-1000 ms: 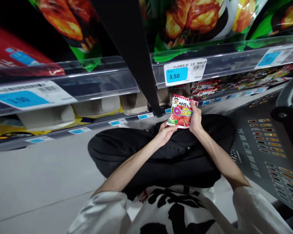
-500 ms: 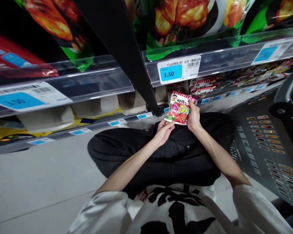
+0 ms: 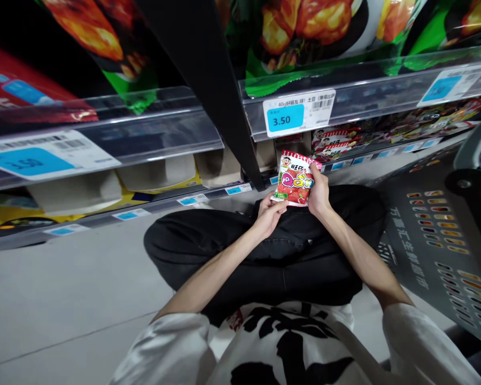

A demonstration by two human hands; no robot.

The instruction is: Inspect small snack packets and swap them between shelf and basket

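A small red and white packet of gummy candy (image 3: pixel 293 184), printed with strawberries and a cartoon child, is held above my crossed legs (image 3: pixel 264 240). My left hand (image 3: pixel 269 216) pinches its lower left corner between thumb and fingers. On the other side, my right hand (image 3: pixel 319 190) grips the right edge, the thumb lying over the front. The fingers behind the packet are hidden. Similar red and white packets (image 3: pixel 332 144) lie on the bottom shelf just beyond.
A grey plastic shopping basket (image 3: pixel 404 240) with a dark handle stands close on my right. A black shelf post (image 3: pixel 208 69) rises ahead. Clear shelf edges with a price tag (image 3: pixel 299 113) and large green chip bags (image 3: pixel 304 32) overhang the bottom shelf. Cardboard trays (image 3: pixel 156 174) sit at lower left.
The packet has tilted slightly, its front facing me a little more squarely. Both hands keep their hold. The shelves have shifted slightly in view.
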